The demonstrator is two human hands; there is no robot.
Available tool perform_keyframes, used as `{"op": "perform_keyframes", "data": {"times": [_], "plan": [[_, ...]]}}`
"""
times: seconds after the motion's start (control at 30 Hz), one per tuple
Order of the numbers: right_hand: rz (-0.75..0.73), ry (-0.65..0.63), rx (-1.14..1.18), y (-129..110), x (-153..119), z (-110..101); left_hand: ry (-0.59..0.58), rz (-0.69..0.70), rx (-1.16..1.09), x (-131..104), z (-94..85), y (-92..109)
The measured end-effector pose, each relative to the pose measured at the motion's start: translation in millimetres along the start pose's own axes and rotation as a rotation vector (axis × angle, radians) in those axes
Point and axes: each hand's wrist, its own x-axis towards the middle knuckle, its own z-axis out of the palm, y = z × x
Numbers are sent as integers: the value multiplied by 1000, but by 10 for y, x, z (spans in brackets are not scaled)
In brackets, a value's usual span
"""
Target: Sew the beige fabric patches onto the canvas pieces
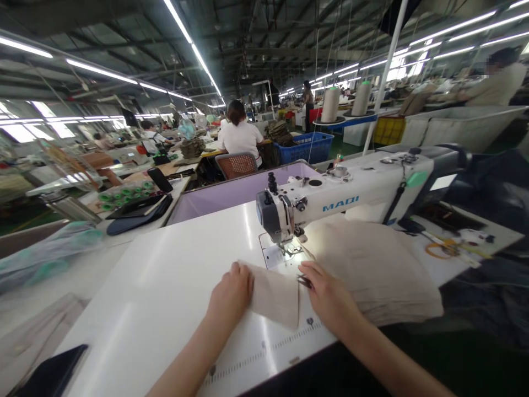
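Observation:
My left hand point(232, 289) is closed on the upper left edge of a small beige fabric piece point(275, 295), which lies on the white sewing table point(173, 275). At the fabric's right edge, my right hand point(328, 295) grips small dark thread snips point(305, 280), their tips touching or close to the cloth. Just beyond both hands is the needle area of a white sewing machine point(351, 193), with its lamp lit. A stack of larger beige fabric panels point(372, 270) lies to the right, partly under the machine arm.
Yellow-handled scissors point(442, 249) lie at the table's right end. Behind the table is a lilac bin point(219, 201). Green-ended thread spools point(126, 192) and a dark pouch point(142, 212) sit to the left. A co-worker in white point(242, 135) sits ahead, near a blue crate point(303, 148).

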Motion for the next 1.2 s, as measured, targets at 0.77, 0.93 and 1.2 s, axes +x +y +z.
{"op": "perform_keyframes", "data": {"times": [0.77,0.93,1.2], "plan": [[-224,-291,-123,-115,-116,-186,233,554,-133,-77,113,492],[-192,-296,-193,-109,-37,-167,290,479,-161,94,230,552],[-174,-241,-222,-122,105,-136,311,440,-186,263,284,468]]}}
